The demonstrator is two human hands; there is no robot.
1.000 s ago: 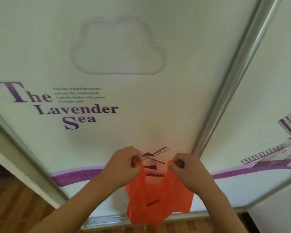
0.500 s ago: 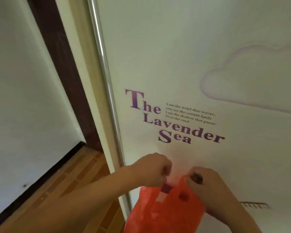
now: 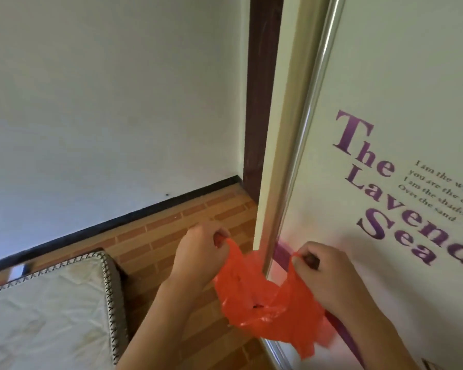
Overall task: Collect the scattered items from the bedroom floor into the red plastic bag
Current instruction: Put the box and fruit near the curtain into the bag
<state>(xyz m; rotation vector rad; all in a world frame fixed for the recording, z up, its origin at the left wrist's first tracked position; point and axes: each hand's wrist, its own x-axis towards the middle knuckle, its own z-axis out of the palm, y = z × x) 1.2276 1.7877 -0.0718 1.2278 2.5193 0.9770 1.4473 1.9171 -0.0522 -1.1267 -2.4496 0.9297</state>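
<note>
left hand (image 3: 198, 253), right hand (image 3: 325, 273), pinching red bag (image 3: 265, 303) handles

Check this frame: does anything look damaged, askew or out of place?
Nothing stands out. The left hand and right hand each pinch a handle of the red plastic bag, which hangs crumpled. No scattered items show on the visible floor.

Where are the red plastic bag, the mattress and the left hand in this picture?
red plastic bag (image 3: 265, 305), head view, on its crumpled middle.
mattress (image 3: 46, 303), head view, on its top surface.
left hand (image 3: 201, 252), head view, on the back of the hand.
</note>
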